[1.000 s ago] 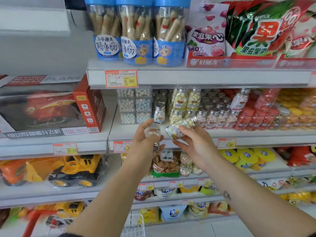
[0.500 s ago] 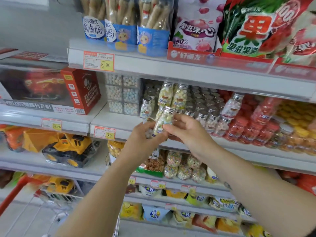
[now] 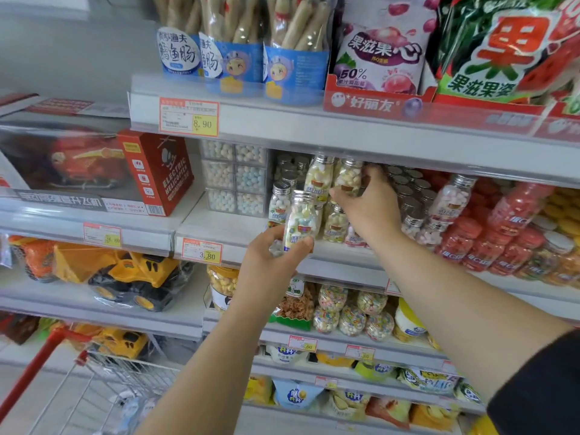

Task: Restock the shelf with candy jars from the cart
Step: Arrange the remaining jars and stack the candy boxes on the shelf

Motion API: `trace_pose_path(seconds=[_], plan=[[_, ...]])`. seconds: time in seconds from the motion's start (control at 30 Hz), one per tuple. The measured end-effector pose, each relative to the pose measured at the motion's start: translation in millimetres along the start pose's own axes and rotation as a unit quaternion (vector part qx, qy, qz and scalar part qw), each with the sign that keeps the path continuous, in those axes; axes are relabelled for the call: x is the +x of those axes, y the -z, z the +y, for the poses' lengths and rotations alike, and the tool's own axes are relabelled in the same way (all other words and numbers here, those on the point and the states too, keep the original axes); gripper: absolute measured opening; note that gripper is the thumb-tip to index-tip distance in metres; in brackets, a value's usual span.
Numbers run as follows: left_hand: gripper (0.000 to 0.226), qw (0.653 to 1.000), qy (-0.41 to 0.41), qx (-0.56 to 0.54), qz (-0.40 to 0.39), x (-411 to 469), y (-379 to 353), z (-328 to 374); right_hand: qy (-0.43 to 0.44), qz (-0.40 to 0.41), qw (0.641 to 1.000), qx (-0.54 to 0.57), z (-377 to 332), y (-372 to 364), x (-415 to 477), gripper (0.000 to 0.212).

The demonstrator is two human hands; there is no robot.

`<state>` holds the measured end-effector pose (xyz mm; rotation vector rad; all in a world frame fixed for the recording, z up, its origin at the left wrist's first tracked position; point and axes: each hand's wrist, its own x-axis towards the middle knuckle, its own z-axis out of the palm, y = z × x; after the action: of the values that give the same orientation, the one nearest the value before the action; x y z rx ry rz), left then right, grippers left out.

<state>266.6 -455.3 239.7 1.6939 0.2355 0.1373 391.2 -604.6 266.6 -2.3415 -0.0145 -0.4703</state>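
Note:
My left hand (image 3: 273,255) is shut on a small clear candy jar (image 3: 302,219) with a silver cap, held upright just in front of the middle shelf (image 3: 226,229). My right hand (image 3: 370,208) reaches further in and grips a second candy jar (image 3: 346,178), which stands in the upper tier of stacked jars. Several more silver-capped candy jars (image 3: 414,199) fill the shelf behind and to the right. The cart (image 3: 125,375), with wire sides and a red handle, is at the lower left.
Clear boxes of candy balls (image 3: 235,180) stand left of the jars, and red bottles (image 3: 489,243) to the right. The shelf above (image 3: 314,127) overhangs closely. A red toy helicopter box (image 3: 153,171) and yellow toy trucks (image 3: 131,277) fill the left bay.
Both hands held jars in front of the shelf. My right hand has moved up and right into the shelf with its jar. My left hand has turned its jar upright.

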Motion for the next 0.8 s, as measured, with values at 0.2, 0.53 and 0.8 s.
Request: trace_pose_path(seconds=[0.2,0.53,0.8], plan=[[0.018,1.000,-0.001,-0.019,-0.022,9.3,7.9,1.9,-0.009,0.016,0.999,-0.046,3.7,-6.3,0.9,0.054],[0.023,0.999,-0.008,-0.003,-0.053,12.2,5.5,0.5,-0.043,0.035,0.997,-0.060,27.8,23.6,19.8,0.047],[0.026,0.998,-0.008,-0.002,-0.064,11.7,4.4,-0.3,-0.054,0.012,0.993,-0.106,34.9,10.9,32.2,0.058]])
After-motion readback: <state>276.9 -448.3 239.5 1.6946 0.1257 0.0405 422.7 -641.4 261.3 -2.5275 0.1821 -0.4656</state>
